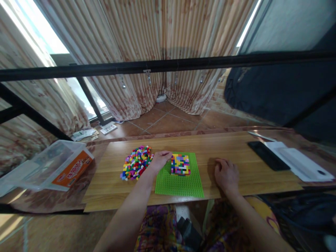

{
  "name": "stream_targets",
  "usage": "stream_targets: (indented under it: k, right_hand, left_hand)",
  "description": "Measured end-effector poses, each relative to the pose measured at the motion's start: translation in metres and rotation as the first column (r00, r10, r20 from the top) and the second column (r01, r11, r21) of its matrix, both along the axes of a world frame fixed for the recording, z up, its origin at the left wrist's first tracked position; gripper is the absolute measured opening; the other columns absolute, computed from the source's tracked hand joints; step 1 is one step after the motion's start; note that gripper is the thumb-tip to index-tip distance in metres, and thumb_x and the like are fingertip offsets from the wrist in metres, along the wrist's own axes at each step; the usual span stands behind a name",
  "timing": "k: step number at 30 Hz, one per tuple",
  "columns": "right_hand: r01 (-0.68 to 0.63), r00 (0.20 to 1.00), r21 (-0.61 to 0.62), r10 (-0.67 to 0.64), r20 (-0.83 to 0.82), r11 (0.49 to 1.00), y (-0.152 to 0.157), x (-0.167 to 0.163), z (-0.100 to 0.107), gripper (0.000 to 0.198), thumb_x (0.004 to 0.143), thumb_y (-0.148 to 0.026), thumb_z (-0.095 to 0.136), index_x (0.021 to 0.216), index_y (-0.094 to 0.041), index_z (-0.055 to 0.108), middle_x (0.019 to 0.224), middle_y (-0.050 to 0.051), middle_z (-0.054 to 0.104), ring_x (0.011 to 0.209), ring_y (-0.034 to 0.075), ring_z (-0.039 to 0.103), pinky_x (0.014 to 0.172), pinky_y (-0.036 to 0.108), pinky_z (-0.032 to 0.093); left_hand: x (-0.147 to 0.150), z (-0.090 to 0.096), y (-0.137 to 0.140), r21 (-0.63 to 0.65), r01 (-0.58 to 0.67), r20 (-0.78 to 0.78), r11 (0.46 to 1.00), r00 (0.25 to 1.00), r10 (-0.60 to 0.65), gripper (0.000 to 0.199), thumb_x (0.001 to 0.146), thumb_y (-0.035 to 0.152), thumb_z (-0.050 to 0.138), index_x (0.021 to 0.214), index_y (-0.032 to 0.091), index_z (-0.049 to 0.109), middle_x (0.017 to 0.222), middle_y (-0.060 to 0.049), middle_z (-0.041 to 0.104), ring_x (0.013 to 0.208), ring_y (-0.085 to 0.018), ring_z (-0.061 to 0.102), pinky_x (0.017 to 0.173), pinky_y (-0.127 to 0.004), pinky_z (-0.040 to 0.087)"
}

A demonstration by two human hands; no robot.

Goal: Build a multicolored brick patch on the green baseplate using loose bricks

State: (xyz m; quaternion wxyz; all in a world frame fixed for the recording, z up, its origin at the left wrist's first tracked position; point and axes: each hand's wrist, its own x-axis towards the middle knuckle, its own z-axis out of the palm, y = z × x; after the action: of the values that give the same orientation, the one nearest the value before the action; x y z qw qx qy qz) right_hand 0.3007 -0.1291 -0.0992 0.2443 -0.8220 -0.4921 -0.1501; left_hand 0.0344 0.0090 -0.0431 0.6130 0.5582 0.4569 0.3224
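One block stack (pixel 180 164) on green baseplate (pixel 180 188) | left hand (pixel 160 159): at its far-left corner; can't tell from here if gripping | right hand (pixel 228 174): well apart, loosely curled, unclenched on bench (pixel 210 145)

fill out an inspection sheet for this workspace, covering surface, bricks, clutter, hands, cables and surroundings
Surface: wood-grain table, with a green plate lying on it.
Job's things: multicoloured brick block on the plate; loose brick pile to its left.
Clutter: dark flat slab, white tray and thin stick at the right end; clear tub off the left end.
Hands: left hand, fingertips together at the block's left side, grip unclear; right hand right of the plate, fingers curled.
Cables: nothing seen on the table.
Surroundings: striped curtains, tiled floor, black bar.
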Motion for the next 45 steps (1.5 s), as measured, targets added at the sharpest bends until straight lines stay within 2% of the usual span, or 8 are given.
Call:
stream_targets:
  k: [11, 21, 24, 28, 31, 36, 42, 45]
  right_hand:
    - [-0.002, 1.000, -0.004, 0.002, 0.022, 1.000, -0.001, 0.001, -0.002, 0.027, 0.085, -0.022, 0.045, 0.098, -0.016, 0.068, 0.101, 0.012, 0.068, 0.089, 0.024, 0.054, 0.079, 0.037, 0.038]
    - [-0.003, 0.999, -0.034, 0.005, 0.050, 0.999, -0.001, 0.006, -0.005, 0.028, 0.086, -0.023, 0.045, 0.099, -0.015, 0.069, 0.100, 0.012, 0.068, 0.087, 0.024, 0.055, 0.078, 0.036, 0.040]
    - [0.004, 0.998, -0.036, -0.002, 0.060, 0.999, -0.001, 0.006, -0.006, 0.029, 0.087, -0.024, 0.045, 0.099, -0.015, 0.069, 0.101, 0.012, 0.068, 0.087, 0.023, 0.055, 0.079, 0.036, 0.040]
    - [0.002, 0.999, -0.048, 0.000, 0.050, 0.999, -0.002, 0.006, -0.006, 0.029, 0.086, -0.023, 0.045, 0.100, -0.015, 0.069, 0.102, 0.012, 0.068, 0.088, 0.024, 0.055, 0.080, 0.037, 0.040]
    - [-0.005, 0.999, -0.045, 0.007, 0.049, 0.999, -0.001, 0.007, -0.006, 0.030, 0.086, -0.023, 0.044, 0.100, -0.015, 0.069, 0.101, 0.012, 0.068, 0.088, 0.024, 0.055, 0.080, 0.037, 0.040]
    - [0.016, 0.999, -0.039, -0.014, 0.050, 0.999, -0.002, 0.005, -0.005, 0.031, 0.086, -0.024, 0.043, 0.099, -0.015, 0.070, 0.102, 0.012, 0.068, 0.089, 0.025, 0.055, 0.079, 0.036, 0.039]
    - [0.004, 0.999, -0.031, -0.003, 0.051, 1.000, -0.003, 0.002, -0.001, 0.032, 0.087, -0.025, 0.043, 0.100, -0.014, 0.070, 0.101, 0.013, 0.067, 0.090, 0.025, 0.055, 0.081, 0.036, 0.040]
    - [0.018, 0.999, -0.036, -0.016, 0.052, 0.999, -0.003, 0.002, -0.001, 0.032, 0.087, -0.025, 0.043, 0.100, -0.015, 0.070, 0.102, 0.013, 0.067, 0.090, 0.025, 0.055, 0.081, 0.037, 0.041]
  left_hand:
    - [0.005, -0.012, -0.001, 0.155, -0.031, -0.077, 0.987, 0.996, 0.043, 0.018, 0.075, 0.028, 0.063, 0.075, 0.018, 0.077, 0.075, -0.002, 0.075, 0.072, -0.017, 0.065, 0.067, -0.025, 0.048]
    - [0.009, -0.014, -0.014, 0.293, -0.108, -0.158, 0.950, 0.974, 0.160, 0.021, 0.083, 0.019, 0.057, 0.092, 0.017, 0.076, 0.093, -0.006, 0.077, 0.085, -0.018, 0.069, 0.081, -0.030, 0.052]
    - [-0.003, -0.011, -0.030, 0.341, -0.149, -0.189, 0.928, 0.956, 0.223, 0.025, 0.085, 0.017, 0.054, 0.100, 0.016, 0.073, 0.100, -0.007, 0.075, 0.091, -0.017, 0.068, 0.087, -0.030, 0.051]
    - [-0.041, -0.009, -0.051, 0.381, -0.178, -0.239, 0.907, 0.929, 0.283, 0.023, 0.083, 0.012, 0.055, 0.098, 0.016, 0.072, 0.093, -0.007, 0.074, 0.084, -0.017, 0.067, 0.081, -0.030, 0.052]
    - [-0.074, -0.010, -0.059, 0.516, -0.201, -0.305, 0.833, 0.865, 0.397, 0.020, 0.081, 0.011, 0.057, 0.092, 0.018, 0.072, 0.090, -0.005, 0.073, 0.079, -0.016, 0.066, 0.075, -0.028, 0.052]
    - [-0.105, -0.009, -0.064, 0.614, -0.043, -0.480, 0.788, 0.773, 0.416, 0.022, 0.081, 0.007, 0.054, 0.085, 0.020, 0.072, 0.086, -0.003, 0.069, 0.078, -0.015, 0.064, 0.074, -0.028, 0.051]
    - [-0.097, -0.009, -0.068, 0.684, 0.113, -0.558, 0.720, 0.716, 0.419, 0.020, 0.084, 0.011, 0.056, 0.086, 0.021, 0.073, 0.094, -0.005, 0.068, 0.088, -0.018, 0.063, 0.082, -0.032, 0.051]
    - [-0.093, -0.010, -0.067, 0.674, 0.164, -0.612, 0.720, 0.671, 0.420, 0.018, 0.084, 0.013, 0.058, 0.087, 0.021, 0.074, 0.095, -0.006, 0.067, 0.090, -0.020, 0.062, 0.084, -0.034, 0.050]
